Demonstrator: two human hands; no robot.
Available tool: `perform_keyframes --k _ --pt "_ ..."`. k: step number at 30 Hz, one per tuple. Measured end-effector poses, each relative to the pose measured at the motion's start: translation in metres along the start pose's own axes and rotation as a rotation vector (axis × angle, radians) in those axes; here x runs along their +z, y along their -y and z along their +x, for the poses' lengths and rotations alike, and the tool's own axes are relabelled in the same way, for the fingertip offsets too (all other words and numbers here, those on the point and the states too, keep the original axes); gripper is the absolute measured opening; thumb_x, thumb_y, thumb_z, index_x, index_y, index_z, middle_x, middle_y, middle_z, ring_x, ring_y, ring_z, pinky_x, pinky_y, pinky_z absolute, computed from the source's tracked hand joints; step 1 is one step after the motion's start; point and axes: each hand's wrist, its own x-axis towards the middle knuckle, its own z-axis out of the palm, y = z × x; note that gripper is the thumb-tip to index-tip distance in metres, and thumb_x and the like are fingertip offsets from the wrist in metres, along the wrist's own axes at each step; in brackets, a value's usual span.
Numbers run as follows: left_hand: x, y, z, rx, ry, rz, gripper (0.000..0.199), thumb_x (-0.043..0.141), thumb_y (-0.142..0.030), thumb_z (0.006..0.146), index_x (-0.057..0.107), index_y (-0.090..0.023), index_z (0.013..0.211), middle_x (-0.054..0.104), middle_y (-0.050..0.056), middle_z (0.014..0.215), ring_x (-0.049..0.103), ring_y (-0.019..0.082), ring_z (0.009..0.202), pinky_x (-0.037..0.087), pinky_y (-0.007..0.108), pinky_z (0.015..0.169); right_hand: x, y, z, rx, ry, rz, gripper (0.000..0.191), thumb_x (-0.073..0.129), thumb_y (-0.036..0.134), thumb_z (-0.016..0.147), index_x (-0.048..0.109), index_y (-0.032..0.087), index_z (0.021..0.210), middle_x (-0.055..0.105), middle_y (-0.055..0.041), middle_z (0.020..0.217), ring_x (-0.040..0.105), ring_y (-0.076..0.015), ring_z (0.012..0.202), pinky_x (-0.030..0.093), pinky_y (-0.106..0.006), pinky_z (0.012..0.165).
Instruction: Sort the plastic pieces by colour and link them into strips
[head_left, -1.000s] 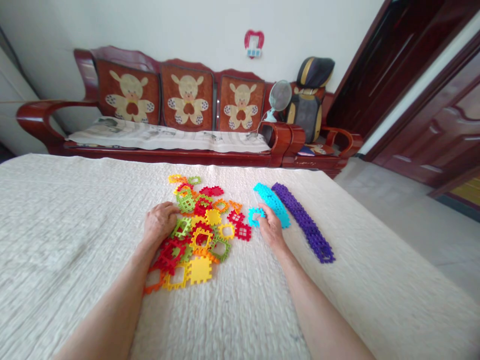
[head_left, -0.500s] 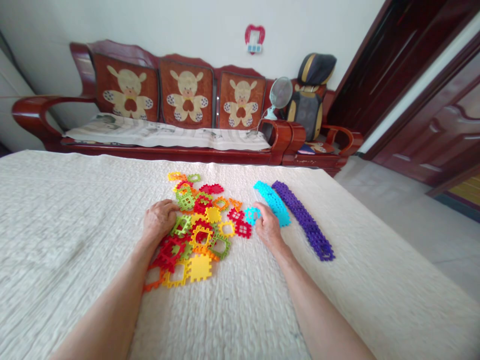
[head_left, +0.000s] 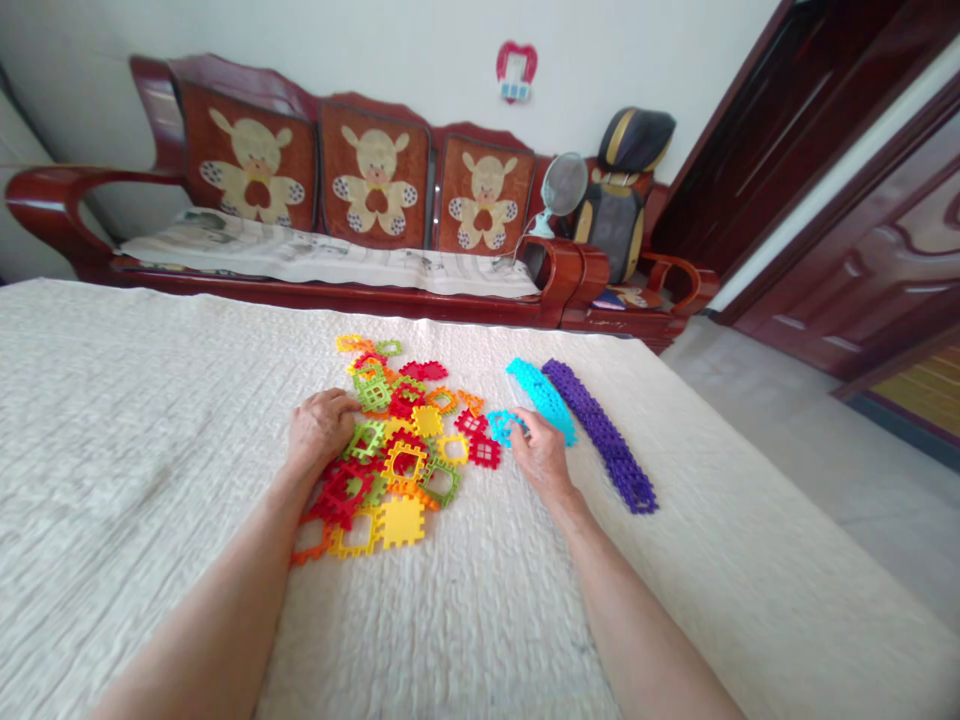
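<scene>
My right hand (head_left: 540,450) pinches a light blue tile (head_left: 501,428), a flat plastic interlocking piece with notched edges, between thumb and finger. Just beyond the hand lies a curved row of overlapping light blue tiles (head_left: 546,394). My left hand (head_left: 322,428) rests loosely bent at the left side of a loose pile of tiles, its thumb and index finger apart and some fingertips hidden. In the pile are red tiles (head_left: 341,495), yellow tiles (head_left: 403,521), green tiles (head_left: 373,391) and orange tiles (head_left: 310,541), some framed and some solid.
A long row of purple tiles (head_left: 600,430) lies to the right of the light blue row. Everything sits on a cream quilted cover (head_left: 187,450). Behind are a wooden sofa (head_left: 337,300) with bear cushions, a small fan (head_left: 564,183) and a chair (head_left: 622,230).
My right hand's fingers have closed over the light blue tile, which has shifted slightly. My left hand stays at the pile's edge. The camera view has tilted a little.
</scene>
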Motion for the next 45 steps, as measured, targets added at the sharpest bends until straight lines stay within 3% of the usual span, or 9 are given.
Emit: perform_keyframes --k 6,9,13,18,21,25,34,41,45 --pt "-0.004 -0.003 0.000 -0.033 0.027 -0.012 0.035 0.041 -0.022 0.081 0.074 -0.026 0.092 0.067 0.000 0.118 0.062 0.021 0.104 0.047 0.032 0.092 -0.034 0.018 -0.018 0.244 0.153 -0.370 0.036 0.043 0.038 0.091 0.071 0.018 0.081 0.072 -0.0077 0.077 0.063 -0.0182 0.068 0.042 -0.027 0.065" --pt "-0.005 -0.003 0.000 -0.034 0.031 -0.023 0.035 0.042 -0.022 0.080 0.074 -0.025 0.093 0.067 0.001 0.118 0.062 0.021 0.106 0.046 0.033 0.093 -0.050 0.028 -0.025 0.344 0.251 -0.551 0.047 0.039 0.044 0.093 0.071 0.016 0.074 0.072 -0.0129 0.075 0.064 -0.0212 0.068 0.040 -0.030 0.064" --pt "-0.008 -0.005 -0.001 -0.047 0.038 -0.046 0.035 0.043 -0.021 0.079 0.075 -0.024 0.094 0.067 0.002 0.117 0.061 0.022 0.108 0.046 0.034 0.094 -0.065 0.031 -0.032 0.403 0.373 -0.587 0.058 0.030 0.047 0.095 0.071 0.016 0.070 0.070 -0.0159 0.072 0.066 -0.0242 0.071 0.042 -0.032 0.064" --pt "-0.010 -0.007 -0.001 -0.048 0.045 -0.057 0.034 0.044 -0.022 0.079 0.075 -0.023 0.094 0.067 0.003 0.118 0.061 0.024 0.107 0.046 0.036 0.093 -0.067 0.020 -0.033 0.133 0.284 -0.319 0.028 0.049 0.033 0.085 0.066 0.017 0.101 0.069 -0.0104 0.099 0.064 -0.0216 0.091 0.047 -0.032 0.081" --pt "-0.009 -0.006 0.000 -0.042 0.045 -0.052 0.035 0.043 -0.023 0.079 0.075 -0.023 0.094 0.067 0.004 0.118 0.061 0.025 0.106 0.048 0.038 0.091 -0.054 0.011 -0.032 -0.031 0.284 -0.213 0.041 0.053 0.025 0.078 0.058 0.014 0.117 0.061 -0.0132 0.121 0.055 -0.0239 0.113 0.044 -0.037 0.097" --pt "-0.006 -0.003 0.001 -0.030 0.042 -0.049 0.035 0.043 -0.023 0.078 0.075 -0.023 0.093 0.067 0.004 0.118 0.061 0.026 0.108 0.048 0.039 0.091 -0.038 0.003 -0.032 -0.070 0.318 -0.207 0.049 0.053 0.020 0.074 0.054 0.013 0.122 0.057 -0.0147 0.127 0.050 -0.0267 0.120 0.039 -0.042 0.103" --pt "-0.003 0.000 0.001 -0.003 0.022 -0.039 0.035 0.041 -0.023 0.080 0.074 -0.023 0.092 0.066 0.003 0.118 0.061 0.023 0.108 0.046 0.037 0.097 -0.031 0.000 -0.039 0.038 0.195 -0.158 0.048 0.056 0.024 0.075 0.054 0.016 0.122 0.060 -0.0118 0.115 0.053 -0.0267 0.109 0.043 -0.041 0.097" --pt "-0.002 0.004 0.002 -0.010 0.062 -0.012 0.032 0.044 -0.022 0.083 0.073 -0.021 0.097 0.064 0.003 0.122 0.060 0.022 0.109 0.045 0.038 0.100 -0.043 -0.007 -0.036 0.133 -0.150 -0.165 0.055 0.057 0.032 0.076 0.047 0.014 0.127 0.054 -0.0139 0.112 0.050 -0.0282 0.108 0.042 -0.044 0.096" --pt "0.001 0.007 0.002 -0.006 0.054 0.000 0.031 0.046 -0.022 0.082 0.073 -0.021 0.097 0.065 0.003 0.121 0.060 0.022 0.109 0.045 0.039 0.100 -0.050 -0.025 -0.034 0.244 -0.210 -0.215 0.051 0.056 0.031 0.075 0.048 0.015 0.123 0.052 -0.0130 0.109 0.049 -0.0286 0.104 0.041 -0.046 0.095"
